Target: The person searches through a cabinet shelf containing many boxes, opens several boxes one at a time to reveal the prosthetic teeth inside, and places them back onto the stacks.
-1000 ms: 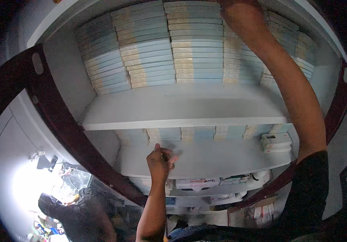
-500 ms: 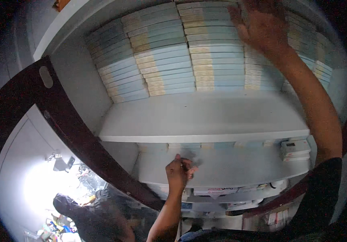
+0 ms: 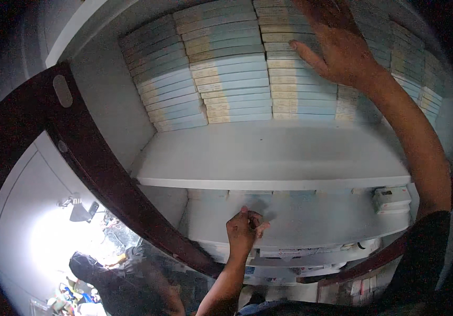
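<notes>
High at the right, my right hand (image 3: 337, 50) reaches up in front of stacked flat boxes (image 3: 226, 73). Its thumb stands apart and its other fingers stretch upward toward the top edge, where the tips are cut off; I cannot tell whether they touch the stack. The boxes are thin, white, cream and pale blue, piled in several tall columns on a white shelf (image 3: 268, 150). Lower down, my left hand (image 3: 245, 229) hovers over the second shelf (image 3: 310, 221) with its fingers loosely curled in. No object shows in it.
Small white boxes (image 3: 392, 200) are stacked at the second shelf's right end. Lower shelves hold packages (image 3: 289, 253). A dark red cabinet edge (image 3: 105, 158) runs along the left. Beyond it, a person in dark clothes (image 3: 126, 279) works by a bright lamp (image 3: 82, 210).
The whole view has shifted slightly, with the shelves now further right. My right hand sits a little higher against the boxes, its thumb more spread. My left hand stays curled over the second shelf.
</notes>
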A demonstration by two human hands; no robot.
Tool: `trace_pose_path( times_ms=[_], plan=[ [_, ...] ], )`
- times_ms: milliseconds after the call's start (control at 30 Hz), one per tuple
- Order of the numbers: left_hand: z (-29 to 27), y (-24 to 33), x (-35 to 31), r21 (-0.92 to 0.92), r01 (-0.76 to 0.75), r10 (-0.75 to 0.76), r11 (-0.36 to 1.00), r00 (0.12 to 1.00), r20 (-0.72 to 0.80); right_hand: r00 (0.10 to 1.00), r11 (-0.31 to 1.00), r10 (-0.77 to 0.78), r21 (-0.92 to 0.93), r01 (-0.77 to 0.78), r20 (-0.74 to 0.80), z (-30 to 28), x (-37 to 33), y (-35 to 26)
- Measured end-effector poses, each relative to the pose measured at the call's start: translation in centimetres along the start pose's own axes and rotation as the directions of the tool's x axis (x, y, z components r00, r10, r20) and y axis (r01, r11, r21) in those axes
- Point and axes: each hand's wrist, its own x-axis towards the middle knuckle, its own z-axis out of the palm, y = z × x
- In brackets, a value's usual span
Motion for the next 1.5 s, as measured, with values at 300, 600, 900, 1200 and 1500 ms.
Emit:
trace_pose_path(
  times_ms=[300,600,900,1200,1500],
  plan=[
    [-0.9,-0.3,0.7,0.288,-0.221,0.197,0.932,0.974,0.111,0.997,0.999,0.031,0.026,-0.033,0.065,1.2,1.0,-1.1],
    [-0.8,-0.4,0.5,0.288,-0.137,0.136,0.948,0.99,0.025,0.996,0.971,0.079,0.221,-0.087,0.043,2.5,-0.7,0.3],
    [-0.5,0.6,0.0,0.577,-0.371,0.338,0.727,0.926,0.17,0.994,0.973,-0.044,0.229,0.02,0.098,-0.8,-4.7,2.9],
    [-1.5,-1.0,0.9,0.322,-0.14,0.158,0.936,0.987,-0.028,0.996,0.975,0.005,0.221,-0.023,0.084,-0.8,-9.9,7.2],
    [-0.4,-0.3,0.7,0.195,-0.18,0.194,0.964,0.979,-0.055,0.999,0.919,0.043,0.391,-0.051,0.028,-0.2,-10.2,6.3]
  ],
)
